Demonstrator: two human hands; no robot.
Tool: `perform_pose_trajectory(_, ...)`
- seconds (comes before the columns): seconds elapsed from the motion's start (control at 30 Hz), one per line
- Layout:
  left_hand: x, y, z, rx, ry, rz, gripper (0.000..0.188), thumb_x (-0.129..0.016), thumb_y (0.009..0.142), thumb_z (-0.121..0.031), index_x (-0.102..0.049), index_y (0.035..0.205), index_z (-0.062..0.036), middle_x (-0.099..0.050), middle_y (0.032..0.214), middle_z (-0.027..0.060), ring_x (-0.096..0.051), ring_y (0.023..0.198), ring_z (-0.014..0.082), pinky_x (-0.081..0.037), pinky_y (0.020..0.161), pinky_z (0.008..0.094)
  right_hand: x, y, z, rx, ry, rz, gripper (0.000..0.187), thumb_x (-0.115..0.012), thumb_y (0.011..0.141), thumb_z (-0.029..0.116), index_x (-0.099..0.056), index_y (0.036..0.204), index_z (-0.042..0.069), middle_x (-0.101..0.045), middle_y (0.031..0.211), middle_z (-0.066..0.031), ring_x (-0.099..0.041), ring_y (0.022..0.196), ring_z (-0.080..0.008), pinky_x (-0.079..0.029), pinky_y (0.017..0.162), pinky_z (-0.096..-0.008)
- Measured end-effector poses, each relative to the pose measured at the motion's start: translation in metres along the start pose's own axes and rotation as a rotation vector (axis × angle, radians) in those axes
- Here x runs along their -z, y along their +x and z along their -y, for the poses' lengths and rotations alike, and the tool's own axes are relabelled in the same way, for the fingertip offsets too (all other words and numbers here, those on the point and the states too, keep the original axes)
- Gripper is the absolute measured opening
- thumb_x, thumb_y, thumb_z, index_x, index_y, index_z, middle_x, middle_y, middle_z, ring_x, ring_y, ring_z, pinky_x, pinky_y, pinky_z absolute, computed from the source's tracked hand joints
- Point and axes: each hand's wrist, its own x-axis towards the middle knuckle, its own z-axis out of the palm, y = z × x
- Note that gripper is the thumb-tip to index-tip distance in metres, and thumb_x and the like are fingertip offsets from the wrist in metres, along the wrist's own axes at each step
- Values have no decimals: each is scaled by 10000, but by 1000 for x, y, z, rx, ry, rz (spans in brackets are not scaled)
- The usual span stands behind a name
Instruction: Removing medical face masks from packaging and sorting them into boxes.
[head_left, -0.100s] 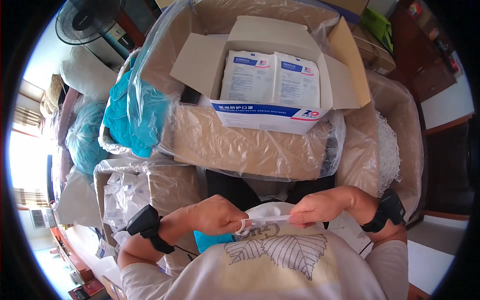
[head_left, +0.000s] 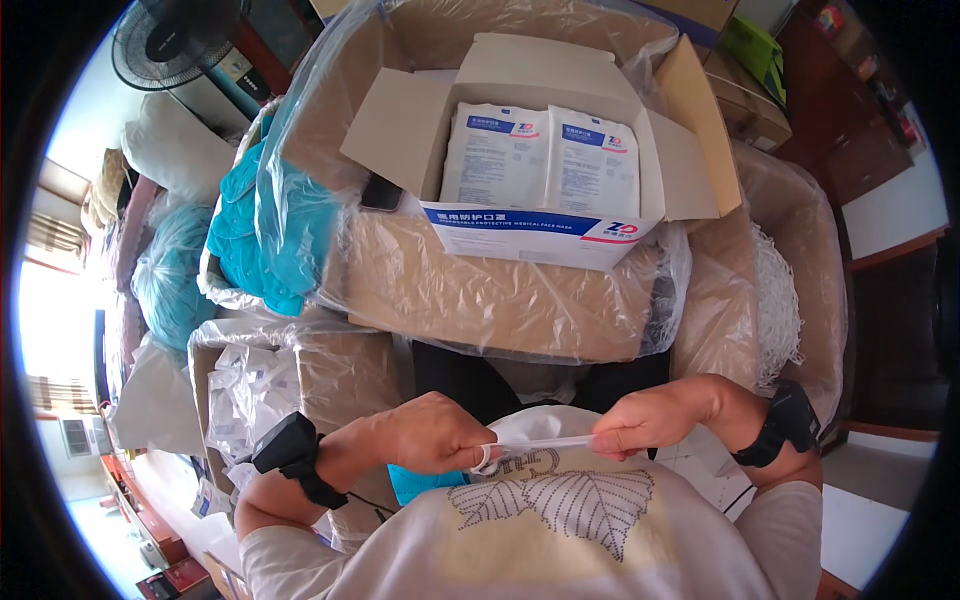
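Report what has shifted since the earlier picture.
The right hand has moved slightly to the right, so a longer stretch of white strap spans the gap to the left hand. Both keep their hold. The left hand and the open white box stayed about where they were.

The 2 forearms point(head_left: 360, 450) angle inward, elbows bent outward. The left hand point(head_left: 438, 432) is closed, its back upward; the right hand point(head_left: 645, 418), apart and nearly level with it, pinches, thumb point(head_left: 608, 441) against curled fingers.
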Motion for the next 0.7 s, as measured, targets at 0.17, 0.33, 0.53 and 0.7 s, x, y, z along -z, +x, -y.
perform_pose_trajectory(0.17,0,-38,33,47,38,-202,258,-475,893,-264,-586,773,-64,-585,682,71,-570,622,231,-444,561,322,15,-38,-30,-79,58,-16,363,-386,946,305,-511,725,45,-465,646,11,-416,606,-85,-373,560,-237)
perform_pose_trajectory(0.33,8,-55,35,466,-572,-479,327,-411,940,-309,-577,871,-35,-557,734,-4,-516,682,92,-434,634,251,23,-34,-53,-87,336,-463,293,-421,938,282,-543,800,55,-484,679,26,-436,615,-39,-370,536,-177)
perform_pose_trajectory(0.53,0,-24,21,261,-786,-531,271,-452,935,-263,-553,872,-20,-524,745,-22,-490,721,60,-423,652,229,36,63,-51,388,682,-687,287,-460,925,276,-574,1020,30,-492,746,27,-436,629,-37,-369,549,-164)
perform_pose_trajectory(0.7,14,-14,7,237,-600,-412,282,-448,937,-264,-557,840,-23,-507,721,-23,-464,699,58,-413,636,227,35,96,-19,518,598,-573,303,-488,915,293,-576,1060,41,-496,756,26,-444,678,-38,-395,598,-189)
